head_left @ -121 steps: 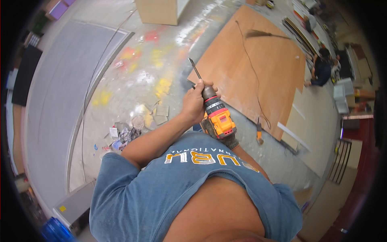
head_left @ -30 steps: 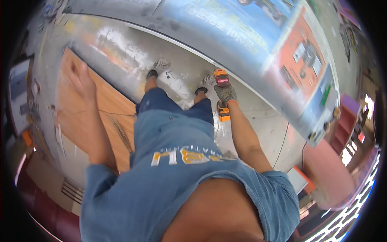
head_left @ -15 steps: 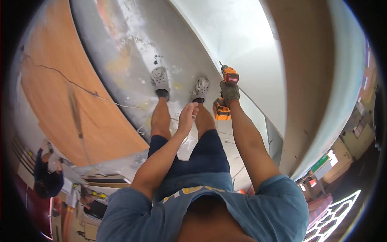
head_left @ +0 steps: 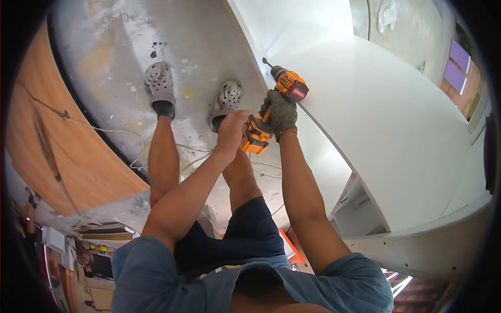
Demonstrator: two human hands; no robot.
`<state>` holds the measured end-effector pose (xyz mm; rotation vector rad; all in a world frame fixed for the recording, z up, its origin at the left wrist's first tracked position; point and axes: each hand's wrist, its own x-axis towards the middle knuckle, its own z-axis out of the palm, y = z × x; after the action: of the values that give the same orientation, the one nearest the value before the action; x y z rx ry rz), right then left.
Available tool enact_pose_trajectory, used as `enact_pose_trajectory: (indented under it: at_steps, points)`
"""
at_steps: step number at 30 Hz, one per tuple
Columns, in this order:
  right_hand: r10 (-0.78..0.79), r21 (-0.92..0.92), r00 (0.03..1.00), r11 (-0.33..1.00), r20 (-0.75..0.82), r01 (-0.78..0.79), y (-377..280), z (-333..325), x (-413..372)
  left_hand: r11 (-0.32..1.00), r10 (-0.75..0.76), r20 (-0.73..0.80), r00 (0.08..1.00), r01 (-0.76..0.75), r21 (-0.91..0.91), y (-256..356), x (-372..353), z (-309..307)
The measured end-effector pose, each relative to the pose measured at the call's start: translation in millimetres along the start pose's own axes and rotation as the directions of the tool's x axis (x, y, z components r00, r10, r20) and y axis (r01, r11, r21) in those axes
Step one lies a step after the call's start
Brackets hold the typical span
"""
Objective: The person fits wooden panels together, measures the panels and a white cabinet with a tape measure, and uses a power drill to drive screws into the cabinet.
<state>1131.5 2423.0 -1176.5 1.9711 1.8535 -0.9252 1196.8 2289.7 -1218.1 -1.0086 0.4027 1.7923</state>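
Observation:
My right hand [head_left: 282,113], in a dark knitted glove, is wrapped round the handle of an orange and black cordless drill [head_left: 292,85]. Its bit points up and left, over the edge of a white panel [head_left: 360,99]. The drill's orange battery [head_left: 255,136] hangs low at the handle's end. My bare left hand [head_left: 233,131] is closed right beside this battery, fingers curled and partly hidden; I cannot tell what is in them.
A wooden sheet [head_left: 62,141] with a loose cord [head_left: 96,127] across it is at the left. Two grey clogs [head_left: 159,82] stand on the stained concrete floor [head_left: 201,36]. An open compartment [head_left: 360,211] shows under the white panel, and another person [head_left: 28,224] is at far left.
My view has swung toward the right, showing more of the white panel's top. The drill has tilted further left, and my left hand and its battery have come together.

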Motion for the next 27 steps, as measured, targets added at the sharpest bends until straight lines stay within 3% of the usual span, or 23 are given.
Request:
enact_pose_trajectory:
  at_steps: [1,2,5,8,24,27]
  points:
    - [0.000,0.002,1.000,1.000,-0.002,0.000,0.0,-2.1,2.8,0.995,0.079,-0.145,0.986,-0.069,0.074,-6.0,4.7,1.1]
    - [0.013,-0.014,1.000,1.000,0.001,-0.013,-0.9,-4.2,4.9,0.997,-0.003,-0.183,0.983,0.016,0.072,-9.6,8.7,-2.0]
    - [0.023,-0.034,1.000,0.999,-0.019,-0.023,-10.5,-7.9,6.6,0.994,-0.074,-0.230,0.970,0.089,0.058,-19.3,19.3,6.0]
    - [0.015,-0.028,1.000,0.999,-0.024,-0.016,-11.8,-11.4,5.9,0.988,-0.146,-0.145,0.978,0.152,0.028,-23.1,22.4,14.7]
    - [0.042,0.040,0.999,0.998,0.025,-0.043,-9.0,-8.0,0.6,0.975,-0.183,-0.146,0.972,0.199,0.101,-23.0,17.2,13.9]
    - [0.007,0.077,0.999,0.997,0.032,-0.009,-10.7,1.3,0.7,0.978,-0.064,-0.179,0.982,0.098,0.186,-29.9,25.2,6.8]
